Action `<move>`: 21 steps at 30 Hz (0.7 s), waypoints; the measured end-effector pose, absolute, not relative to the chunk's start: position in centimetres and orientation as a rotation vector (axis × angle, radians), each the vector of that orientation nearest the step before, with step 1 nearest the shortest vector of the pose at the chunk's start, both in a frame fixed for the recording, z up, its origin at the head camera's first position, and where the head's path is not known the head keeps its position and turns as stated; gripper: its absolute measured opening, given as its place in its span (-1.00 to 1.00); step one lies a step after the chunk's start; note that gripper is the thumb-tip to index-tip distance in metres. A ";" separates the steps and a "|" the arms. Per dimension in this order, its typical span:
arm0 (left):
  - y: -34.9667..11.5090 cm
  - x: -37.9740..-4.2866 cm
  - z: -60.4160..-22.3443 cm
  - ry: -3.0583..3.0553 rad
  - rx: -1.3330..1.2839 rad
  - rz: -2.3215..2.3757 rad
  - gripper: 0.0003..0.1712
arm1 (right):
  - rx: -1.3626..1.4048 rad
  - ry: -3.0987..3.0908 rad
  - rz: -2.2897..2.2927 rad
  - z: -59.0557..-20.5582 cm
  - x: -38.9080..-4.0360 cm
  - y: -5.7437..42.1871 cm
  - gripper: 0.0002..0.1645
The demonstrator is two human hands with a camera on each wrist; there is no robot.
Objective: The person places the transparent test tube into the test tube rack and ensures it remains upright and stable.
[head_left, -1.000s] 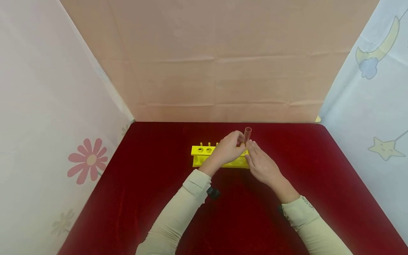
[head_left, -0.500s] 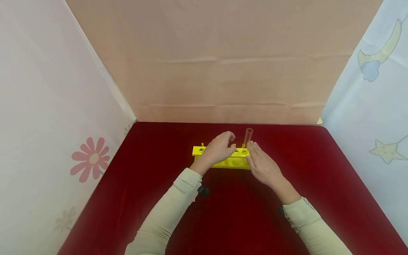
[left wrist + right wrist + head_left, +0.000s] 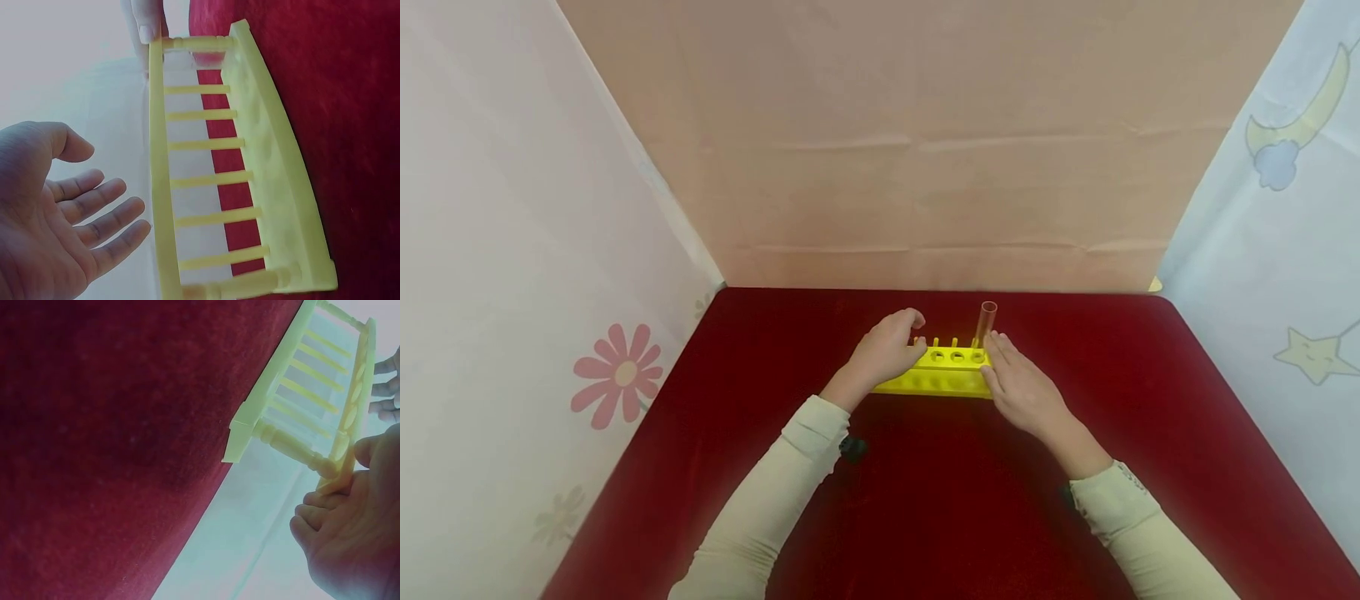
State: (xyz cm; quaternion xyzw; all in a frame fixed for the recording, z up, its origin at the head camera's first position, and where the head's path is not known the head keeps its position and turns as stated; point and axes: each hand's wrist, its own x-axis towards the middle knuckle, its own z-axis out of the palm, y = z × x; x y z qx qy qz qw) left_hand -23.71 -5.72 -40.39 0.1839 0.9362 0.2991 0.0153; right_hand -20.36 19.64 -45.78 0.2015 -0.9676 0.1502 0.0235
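Note:
A yellow test tube rack (image 3: 934, 385) stands on the red cloth, with round holes in its top plate and pegs along the back. A see-through reddish test tube (image 3: 988, 320) rises upright at its right end; how its lower part sits is hard to make out. My right hand (image 3: 1022, 387) holds that end, thumb on the near side and fingers on the far side of the top plate (image 3: 357, 394). My left hand (image 3: 883, 354) hovers by the rack's left part, hiding it from the head view. In the left wrist view its loosely bent fingers (image 3: 109, 219) hold nothing.
Red cloth (image 3: 955, 517) covers the table. A tan sheet (image 3: 910, 167) hangs behind it. White printed sheets stand on the left (image 3: 512, 208) and right (image 3: 1300, 250). A dark wrist camera (image 3: 853, 449) sits under my left wrist.
My left hand has let go near the test tube and moved left along the rack, uncovering the right-hand holes. My right hand stays at the right end.

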 end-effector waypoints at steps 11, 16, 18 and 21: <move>-8.3 -23.8 -40.1 2.926 0.515 0.907 -0.54 | 0.624 -2.998 0.441 -45.4 -20.3 19.9 -0.21; -9.5 -23.7 -40.2 2.962 0.472 0.841 -0.53 | 0.608 -3.021 0.446 -45.0 -20.0 20.3 -0.21; -10.0 -23.6 -40.2 2.969 0.461 0.824 -0.52 | 0.601 -3.022 0.449 -44.9 -20.0 20.6 -0.22; -10.7 -23.4 -40.2 2.985 0.444 0.795 -0.51 | 0.578 -3.018 0.449 -44.7 -20.0 21.0 -0.24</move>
